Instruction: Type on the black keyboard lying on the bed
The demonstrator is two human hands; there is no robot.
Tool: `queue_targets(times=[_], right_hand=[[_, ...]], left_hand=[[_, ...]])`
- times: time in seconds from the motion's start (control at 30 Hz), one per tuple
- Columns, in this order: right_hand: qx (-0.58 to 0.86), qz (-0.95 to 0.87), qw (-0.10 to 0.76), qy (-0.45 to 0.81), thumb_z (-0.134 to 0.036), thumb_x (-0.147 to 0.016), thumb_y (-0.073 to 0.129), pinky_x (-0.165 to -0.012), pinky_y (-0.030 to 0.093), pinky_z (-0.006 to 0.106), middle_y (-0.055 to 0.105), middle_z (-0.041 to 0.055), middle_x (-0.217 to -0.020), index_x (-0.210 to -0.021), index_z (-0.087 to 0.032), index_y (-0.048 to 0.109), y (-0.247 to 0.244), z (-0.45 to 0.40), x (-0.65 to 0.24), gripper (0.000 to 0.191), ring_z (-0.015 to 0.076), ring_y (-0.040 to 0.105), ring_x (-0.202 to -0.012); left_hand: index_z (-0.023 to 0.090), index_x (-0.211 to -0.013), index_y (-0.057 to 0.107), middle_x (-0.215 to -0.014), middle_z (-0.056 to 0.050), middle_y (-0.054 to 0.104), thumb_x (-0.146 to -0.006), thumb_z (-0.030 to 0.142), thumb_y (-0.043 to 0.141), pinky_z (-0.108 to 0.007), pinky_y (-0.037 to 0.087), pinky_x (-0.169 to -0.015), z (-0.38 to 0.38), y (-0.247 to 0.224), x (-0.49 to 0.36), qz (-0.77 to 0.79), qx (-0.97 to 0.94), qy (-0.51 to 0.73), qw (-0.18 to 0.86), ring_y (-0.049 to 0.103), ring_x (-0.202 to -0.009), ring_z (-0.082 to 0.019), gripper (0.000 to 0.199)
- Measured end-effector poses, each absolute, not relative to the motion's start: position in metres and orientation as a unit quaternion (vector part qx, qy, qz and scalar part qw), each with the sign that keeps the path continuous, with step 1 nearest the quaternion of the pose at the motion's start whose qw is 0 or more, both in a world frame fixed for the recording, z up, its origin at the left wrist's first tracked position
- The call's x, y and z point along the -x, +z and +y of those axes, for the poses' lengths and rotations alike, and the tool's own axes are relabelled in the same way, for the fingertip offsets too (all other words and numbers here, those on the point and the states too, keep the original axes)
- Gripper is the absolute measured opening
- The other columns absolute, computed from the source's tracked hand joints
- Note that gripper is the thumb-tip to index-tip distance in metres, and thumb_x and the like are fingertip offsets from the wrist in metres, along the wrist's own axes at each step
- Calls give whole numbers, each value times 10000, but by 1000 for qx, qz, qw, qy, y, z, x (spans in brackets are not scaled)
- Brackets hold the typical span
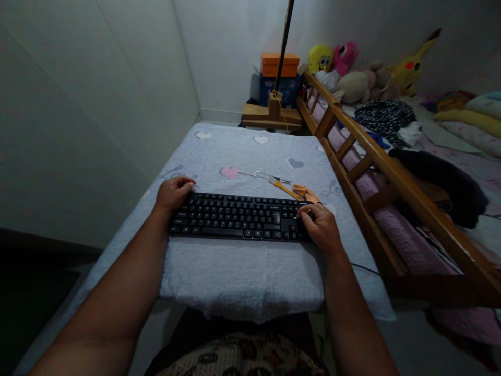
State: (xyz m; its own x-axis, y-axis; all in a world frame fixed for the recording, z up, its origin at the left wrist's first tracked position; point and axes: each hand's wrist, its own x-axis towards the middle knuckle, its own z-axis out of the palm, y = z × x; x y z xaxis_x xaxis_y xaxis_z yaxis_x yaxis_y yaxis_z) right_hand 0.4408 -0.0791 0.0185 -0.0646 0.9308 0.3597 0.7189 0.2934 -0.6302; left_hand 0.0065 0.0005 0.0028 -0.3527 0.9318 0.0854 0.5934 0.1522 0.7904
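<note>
A black keyboard [235, 218] lies flat across the cloth-covered table. At its left end, my left hand [172, 196] is closed around the back corner, its fingertips partly hidden. Over the right part of the keys, my right hand [319, 224] pinches a thin cotton swab [296, 217], whose white tip points left near the arrow and navigation keys. Behind the keyboard are a brush [284, 188] with a yellow handle, thin metal tools [270, 176] and a crumpled orange cloth [306, 193].
A pale blue cloth [242, 271] with heart prints covers the table. Along its right side runs a wooden bed rail [368, 151], with clothes and plush toys beyond. A wooden stand [272, 112] and boxes [279, 65] stand behind. A cable [364, 268] lies at right.
</note>
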Motion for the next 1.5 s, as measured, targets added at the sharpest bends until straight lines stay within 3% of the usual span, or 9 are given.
queue_targets(times=[0.73, 1.5], right_hand=[[535, -750, 362, 141, -257, -915, 582, -886, 507, 432, 769, 65, -873, -839, -258, 735, 20, -81, -427, 171, 272, 690, -915], [510, -765, 359, 161, -247, -935, 587, -874, 509, 440, 766, 79, -876, -870, -244, 764, 21, -80, -417, 189, 269, 682, -911]], left_hand=[[204, -905, 768, -777, -35, 704, -683, 466, 654, -320, 479, -689, 1, -5, -2, 715, -531, 392, 229, 614, -730, -220, 361], [214, -840, 752, -750, -29, 709, -683, 412, 664, -336, 515, -741, 2, -3, -4, 713, -510, 413, 247, 649, -734, -226, 267]])
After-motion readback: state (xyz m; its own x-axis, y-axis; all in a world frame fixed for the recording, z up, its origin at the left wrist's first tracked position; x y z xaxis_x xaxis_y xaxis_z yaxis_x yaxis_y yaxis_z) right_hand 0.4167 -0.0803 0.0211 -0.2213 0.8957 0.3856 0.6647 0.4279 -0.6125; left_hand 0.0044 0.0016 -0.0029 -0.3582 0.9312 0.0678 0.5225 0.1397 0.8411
